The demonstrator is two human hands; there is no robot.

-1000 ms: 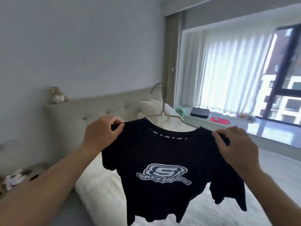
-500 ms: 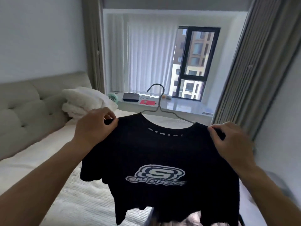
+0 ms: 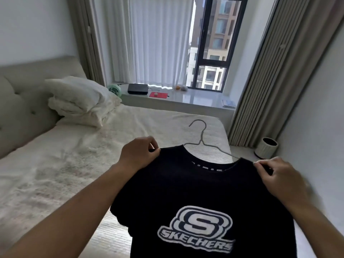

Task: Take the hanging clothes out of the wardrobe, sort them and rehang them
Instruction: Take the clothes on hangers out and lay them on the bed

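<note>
The fingers of the left hand [image 3: 138,157] and right hand [image 3: 281,177] pinch the shoulders of a black Skechers T-shirt [image 3: 204,202] on its wire hanger [image 3: 202,140], now held lower, over the bed [image 3: 74,155]; its hem is cut off below.

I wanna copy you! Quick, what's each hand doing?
Left hand: pinching one shoulder of the black T-shirt.
Right hand: pinching the other shoulder.

- We saw a bed [image 3: 55,164] with stacked pillows [image 3: 78,101].
- We noted a green fan [image 3: 114,89], black box [image 3: 137,88] and red pad [image 3: 159,95] on the windowsill [image 3: 195,101].
- A bin [image 3: 266,148] stood beside the curtain [image 3: 270,81].
</note>
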